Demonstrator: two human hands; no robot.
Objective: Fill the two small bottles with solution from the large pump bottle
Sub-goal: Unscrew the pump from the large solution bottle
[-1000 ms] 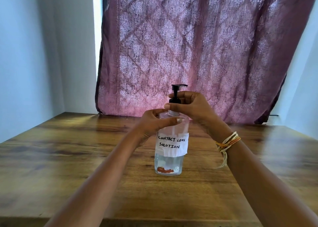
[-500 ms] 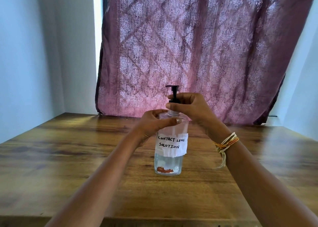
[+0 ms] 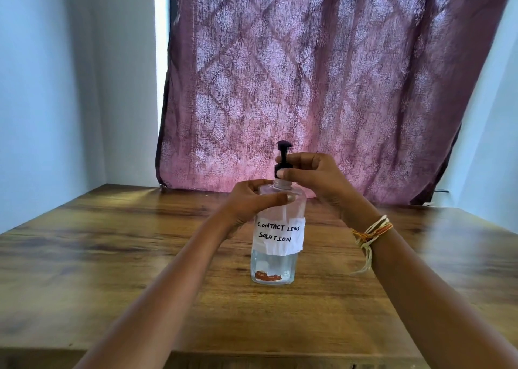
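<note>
Head view | step: unscrewing pump | left hand grips pump bottle shoulder, right hand at 12 o'clock pinches pump collar | next: lift pump clear; small bottles unseen

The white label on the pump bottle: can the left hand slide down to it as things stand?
Probably yes. The left hand grips the pump bottle just above the white label, with nothing between them.

Obstacle: bottle at table centre, both hands on it.
Free: bare wood at 9 and 3 o'clock.
Blocked: curtain at 12.
</note>
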